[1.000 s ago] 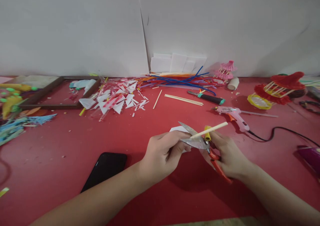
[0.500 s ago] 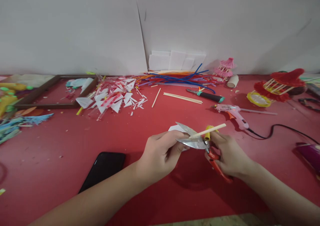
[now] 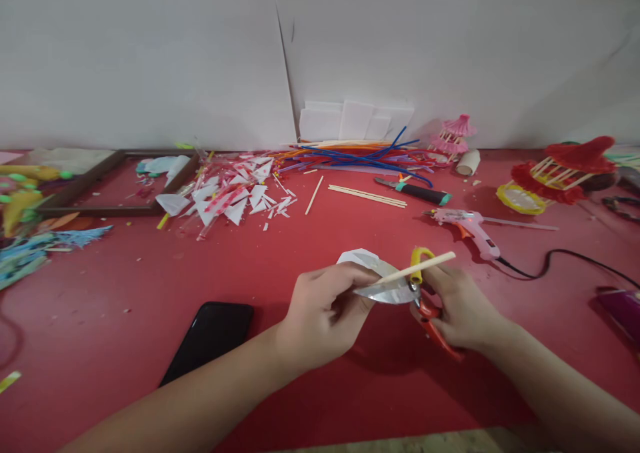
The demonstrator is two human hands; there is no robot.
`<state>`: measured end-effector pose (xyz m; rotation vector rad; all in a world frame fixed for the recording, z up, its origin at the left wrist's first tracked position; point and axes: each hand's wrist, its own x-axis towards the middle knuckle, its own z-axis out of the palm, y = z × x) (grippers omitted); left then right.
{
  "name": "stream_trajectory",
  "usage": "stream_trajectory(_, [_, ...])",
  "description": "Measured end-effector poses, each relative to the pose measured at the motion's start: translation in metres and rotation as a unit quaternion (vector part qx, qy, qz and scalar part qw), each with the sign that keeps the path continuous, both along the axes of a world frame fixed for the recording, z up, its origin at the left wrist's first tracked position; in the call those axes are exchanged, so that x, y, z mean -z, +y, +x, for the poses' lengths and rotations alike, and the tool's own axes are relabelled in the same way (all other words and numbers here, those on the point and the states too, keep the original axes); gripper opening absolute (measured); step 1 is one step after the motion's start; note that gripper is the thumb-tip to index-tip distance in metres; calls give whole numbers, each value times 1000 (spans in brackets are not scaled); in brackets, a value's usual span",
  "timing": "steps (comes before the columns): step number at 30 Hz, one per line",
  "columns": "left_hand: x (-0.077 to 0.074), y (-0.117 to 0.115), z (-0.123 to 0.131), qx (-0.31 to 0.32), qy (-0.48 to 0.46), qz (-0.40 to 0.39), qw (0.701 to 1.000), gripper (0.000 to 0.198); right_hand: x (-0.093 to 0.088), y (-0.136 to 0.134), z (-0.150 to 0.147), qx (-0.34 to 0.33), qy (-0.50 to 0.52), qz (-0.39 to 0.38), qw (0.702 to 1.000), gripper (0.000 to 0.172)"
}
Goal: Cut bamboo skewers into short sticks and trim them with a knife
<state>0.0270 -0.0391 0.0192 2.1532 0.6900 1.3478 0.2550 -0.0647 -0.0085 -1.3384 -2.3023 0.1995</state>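
My left hand [image 3: 323,306] pinches a pale wooden stick [image 3: 433,263], which points to the right and tilts slightly upward. A white piece of paper [image 3: 361,257] shows just behind those fingers; whether they hold it I cannot tell. My right hand [image 3: 463,306] is wrapped round a pair of scissors [image 3: 395,294] with red and yellow handles. Their metal blades point left toward my left fingers, and the stick passes across them. The left fingers partly cover the blade tips.
A pink glue gun [image 3: 467,229] with its cord lies at right, near pliers [image 3: 425,191] and loose sticks [image 3: 367,197]. Paper scraps [image 3: 235,199], pipe cleaners [image 3: 360,154] and an empty frame [image 3: 105,211] lie behind. A phone [image 3: 207,339] is at left; a red carousel-like model [image 3: 560,169] stands right.
The scissor blades have come closer together, and the yellow handle loop shows more. The stick has stayed in my left hand, nearly in place. The view has shifted slightly.
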Motion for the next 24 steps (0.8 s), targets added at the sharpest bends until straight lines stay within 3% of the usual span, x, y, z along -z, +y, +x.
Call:
stream_trajectory(5, [-8,-2,-3,3,13,43,999,18,6,-3,-1,3,8,5,1000,22])
stream_trajectory(9, [-12,-4,-2,1,13,44,999,13,-2,-6,-11,-23,54,-6,998,22])
stream_trajectory(14, [-6,-3,-2,-5,19,31,999,14,-9,-9,-18,-9,53,10,998,23])
stream_trajectory(19, [-1,-4,-1,-1,30,21,999,20,1,-9,-12,-1,7,33,999,19])
stream_trajectory(24, [1,-5,1,-15,28,33,999,21,4,-9,-12,0,19,-13,1000,25])
